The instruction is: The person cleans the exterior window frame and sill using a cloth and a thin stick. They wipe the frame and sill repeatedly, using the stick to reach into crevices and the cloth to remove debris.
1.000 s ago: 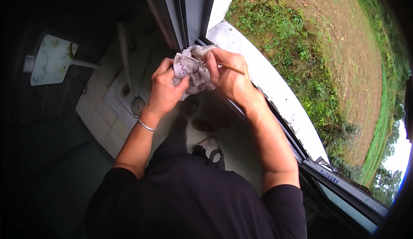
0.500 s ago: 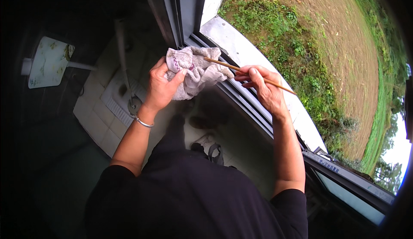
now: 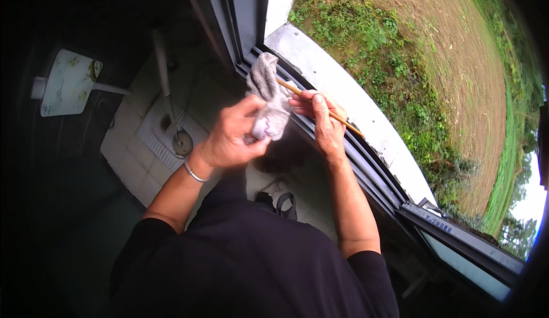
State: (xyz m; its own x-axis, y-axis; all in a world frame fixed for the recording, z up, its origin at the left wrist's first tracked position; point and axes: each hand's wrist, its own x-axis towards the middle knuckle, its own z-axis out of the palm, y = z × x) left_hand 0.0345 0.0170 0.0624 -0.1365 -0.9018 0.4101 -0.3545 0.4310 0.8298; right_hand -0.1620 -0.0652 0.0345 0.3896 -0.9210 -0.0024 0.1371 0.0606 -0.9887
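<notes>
A grey cloth (image 3: 267, 98) is held up in front of the dark window track (image 3: 354, 152), bunched and hanging from the left hand (image 3: 231, 138), whose fingers are closed around its lower part. A thin wooden stick (image 3: 320, 109) is pinched in the closed fingers of the right hand (image 3: 323, 123); one end is buried in the cloth, the other points out over the track toward the pale sill (image 3: 343, 98). The two hands are seen just beside each other, the cloth touching both. A silver bangle (image 3: 194, 175) is worn on the left wrist. Below, a tiled floor (image 3: 137, 163) with a floor-level toilet pan (image 3: 166, 138) is visible, and a sandalled foot (image 3: 280, 195) stands near it. Outside, grass and weeds (image 3: 400, 60) are seen.
</notes>
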